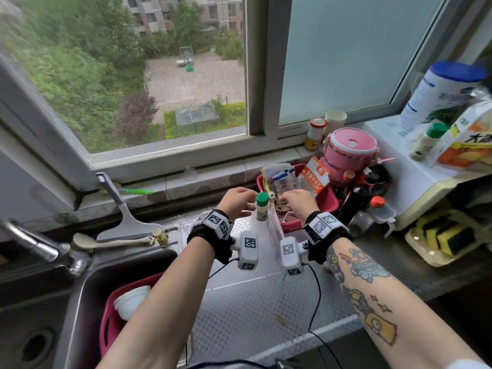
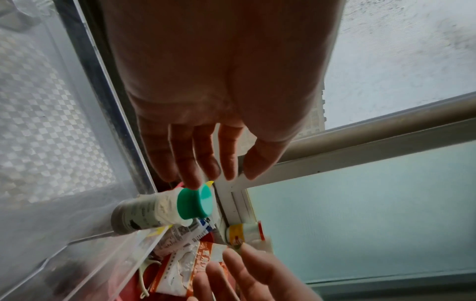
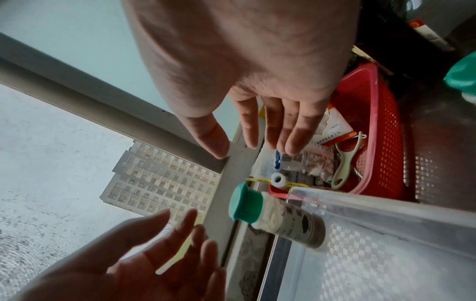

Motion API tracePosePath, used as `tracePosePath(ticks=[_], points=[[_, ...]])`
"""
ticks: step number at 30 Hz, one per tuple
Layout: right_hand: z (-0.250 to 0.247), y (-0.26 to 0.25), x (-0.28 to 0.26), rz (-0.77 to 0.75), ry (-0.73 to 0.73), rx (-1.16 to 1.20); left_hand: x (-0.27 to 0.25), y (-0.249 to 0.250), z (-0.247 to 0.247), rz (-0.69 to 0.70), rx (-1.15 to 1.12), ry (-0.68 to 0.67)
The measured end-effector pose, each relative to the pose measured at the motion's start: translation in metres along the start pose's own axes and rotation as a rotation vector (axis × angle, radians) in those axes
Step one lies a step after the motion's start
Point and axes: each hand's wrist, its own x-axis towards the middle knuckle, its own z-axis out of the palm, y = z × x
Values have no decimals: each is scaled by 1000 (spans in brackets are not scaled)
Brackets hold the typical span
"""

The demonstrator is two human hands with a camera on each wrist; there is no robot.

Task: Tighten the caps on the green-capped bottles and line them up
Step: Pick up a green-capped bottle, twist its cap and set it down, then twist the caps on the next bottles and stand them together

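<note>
we take this for a home kitchen: a steel sink point(image 1: 80, 302) with a tap point(image 1: 40, 246) sits beside the desk point(image 1: 266, 310), sauce bottles point(image 1: 354, 203) and sponges point(image 1: 450, 235) crowd the window sill, and apartment blocks point(image 1: 186, 12) show outside.

The head camera looked forward and down from above both forearms, taking in the window point(image 1: 165, 75) and, below it, the green-capped bottle point(image 1: 262, 207). Each wrist camera sat close behind its own palm, aimed along the fingers toward that bottle point(image 2: 165, 207) point(image 3: 273, 218). All three views shared the bottle, the clear tray point(image 3: 386, 207) beneath it and the window frame behind.
</note>
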Motion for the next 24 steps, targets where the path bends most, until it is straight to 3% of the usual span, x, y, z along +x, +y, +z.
tracePosePath(ticks=[5,14,24], points=[[-36,19,-4,-2,75,56,-18,10,28,42,21,-170],[-103,72,-15,105,195,67,-33,-1,122,7,180,-343],[-148,127,-11,250,265,62,-10,-31,184,-89,308,-340]])
